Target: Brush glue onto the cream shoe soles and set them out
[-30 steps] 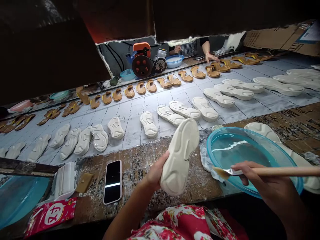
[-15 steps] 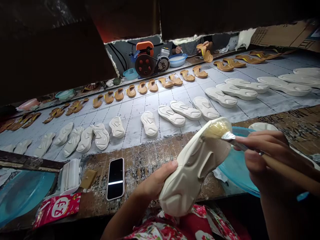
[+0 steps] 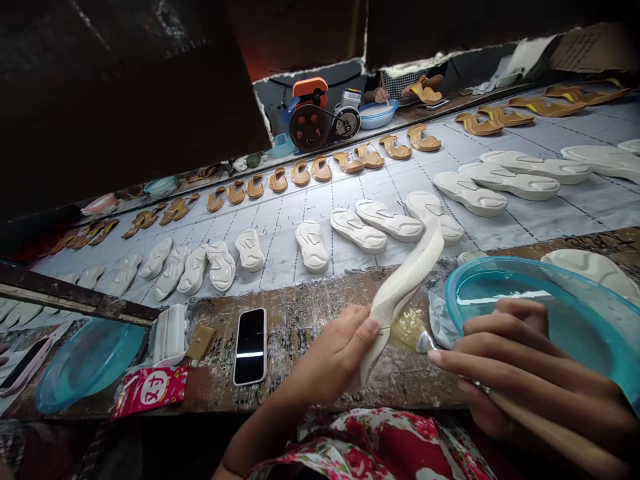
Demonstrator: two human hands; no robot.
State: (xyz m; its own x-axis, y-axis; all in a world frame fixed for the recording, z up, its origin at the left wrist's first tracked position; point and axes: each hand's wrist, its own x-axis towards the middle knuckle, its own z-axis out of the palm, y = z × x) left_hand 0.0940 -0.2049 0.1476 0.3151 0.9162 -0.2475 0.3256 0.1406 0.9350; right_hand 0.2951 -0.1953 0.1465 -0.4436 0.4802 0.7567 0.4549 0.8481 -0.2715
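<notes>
My left hand point(image 3: 345, 350) is closed around the middle of a white shoe sole point(image 3: 407, 280), turned on edge so its ribbed side wall faces me. Between the fingers of my right hand point(image 3: 540, 380) is a wooden-handled brush point(image 3: 426, 342), its pale bristles against or just behind the sole's far side; exact contact is hidden. Beside the right hand stands a blue basin point(image 3: 455, 293) with clear liquid in it. Another white sole point(image 3: 593, 270) lies behind that basin.
White soles point(image 3: 313, 247) line the near side of a pale conveyor belt point(image 3: 280, 250); brown sandal uppers point(image 3: 300, 173) line its far side. A phone point(image 3: 251, 347), a red packet point(image 3: 150, 392) and a second basin point(image 3: 90, 367) lie left. A co-worker's hand point(image 3: 381, 95) is across the belt.
The sole has turned from its broad face to its edge. The brush has moved down and left, off the sole's upper end. The camera view has shifted.
</notes>
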